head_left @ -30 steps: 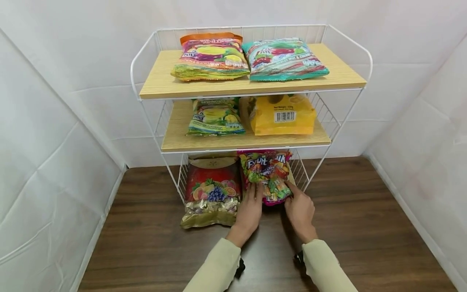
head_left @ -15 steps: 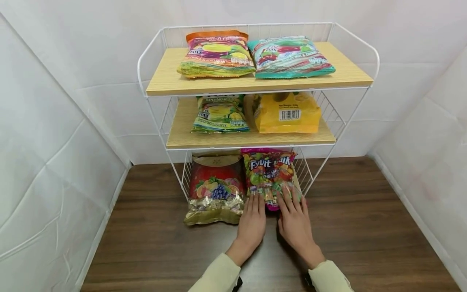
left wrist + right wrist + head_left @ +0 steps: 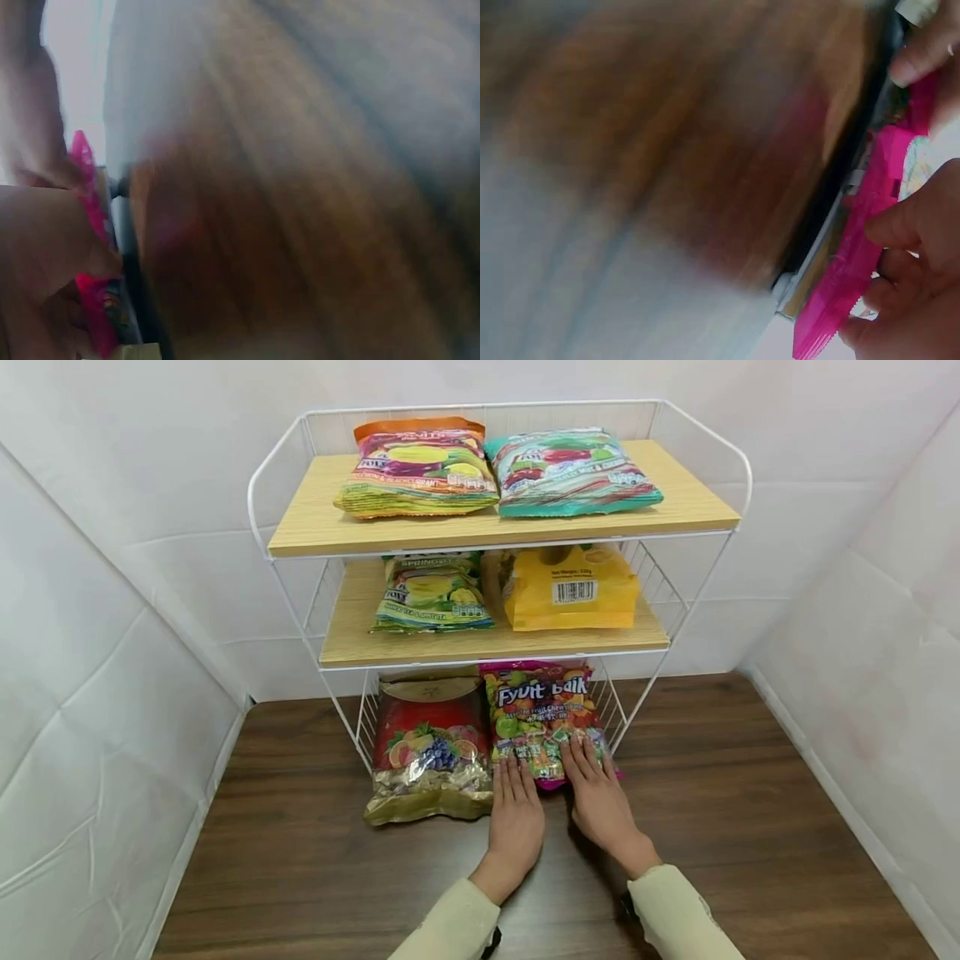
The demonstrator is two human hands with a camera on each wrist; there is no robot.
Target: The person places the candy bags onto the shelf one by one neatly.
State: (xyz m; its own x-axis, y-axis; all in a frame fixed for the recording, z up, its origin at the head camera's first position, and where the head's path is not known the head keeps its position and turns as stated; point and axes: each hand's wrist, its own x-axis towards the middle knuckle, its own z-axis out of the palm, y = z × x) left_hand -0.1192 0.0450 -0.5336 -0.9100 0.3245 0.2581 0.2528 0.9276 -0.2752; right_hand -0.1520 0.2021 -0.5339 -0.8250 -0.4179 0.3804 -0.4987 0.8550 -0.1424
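A pink-edged bag of fruit chews (image 3: 540,718) lies on the bottom shelf, at the right side. My left hand (image 3: 517,822) rests with straight fingers on the lower left part of this bag. On its lower right part, my right hand (image 3: 602,806) lies with its fingers extended. Left of it, a red and gold candy bag (image 3: 431,743) sticks out past the shelf front, close beside my left fingers. The right wrist view has the bag's pink bottom edge (image 3: 847,262) in front of my right palm.
A white wire rack with wooden shelves (image 3: 480,647) stands on the dark wood table (image 3: 300,877). The middle shelf bears a green candy bag (image 3: 433,593) and a yellow bag (image 3: 573,593). Up top lie an orange-purple bag (image 3: 417,468) and a teal bag (image 3: 573,472).
My right hand has gone from the bag's right edge to lying flat on its lower front. The left hand has drawn slightly down toward the bag's bottom edge.
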